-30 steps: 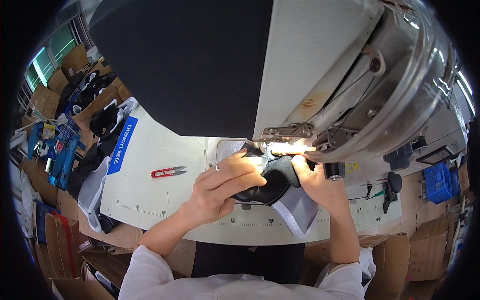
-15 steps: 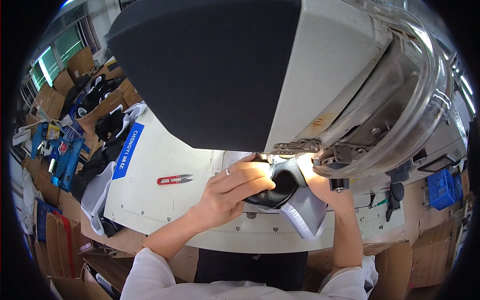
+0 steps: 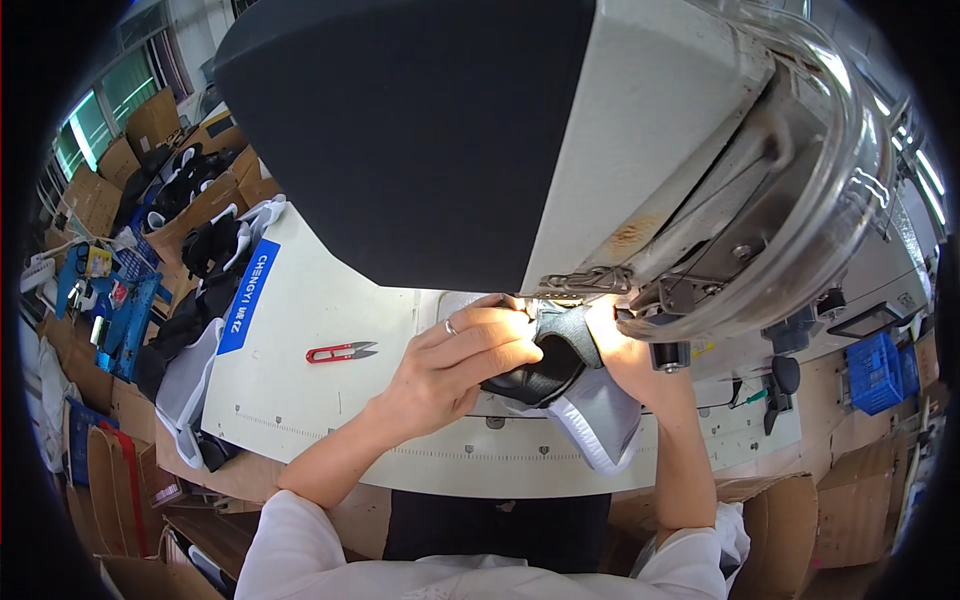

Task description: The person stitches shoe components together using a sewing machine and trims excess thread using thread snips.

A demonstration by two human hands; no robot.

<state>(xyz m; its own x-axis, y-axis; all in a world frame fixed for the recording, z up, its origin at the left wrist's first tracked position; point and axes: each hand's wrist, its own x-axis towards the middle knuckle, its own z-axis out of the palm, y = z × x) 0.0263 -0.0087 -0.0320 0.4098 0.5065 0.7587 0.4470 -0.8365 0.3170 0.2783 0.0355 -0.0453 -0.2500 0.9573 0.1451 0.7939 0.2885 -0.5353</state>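
A black and grey shoe upper with a white flap lies under the head of a sewing machine. My left hand, a ring on one finger, grips its left side with bent fingers pressed together close to the lit stitching area. On the opposite side my right hand holds the upper's edge; its fingertips are partly hidden by the machine and washed out by the lamp. The needle itself is hidden behind the machine's housing.
Red-handled thread snips lie on the white table, left of my hands. Black and white shoe pieces are heaped along the left edge. Cardboard boxes stand around the table, and a blue crate sits at right.
The whole picture has shifted slightly left and up. Both hands keep their hold, and the shoe upper stays nearly in place under the machine.
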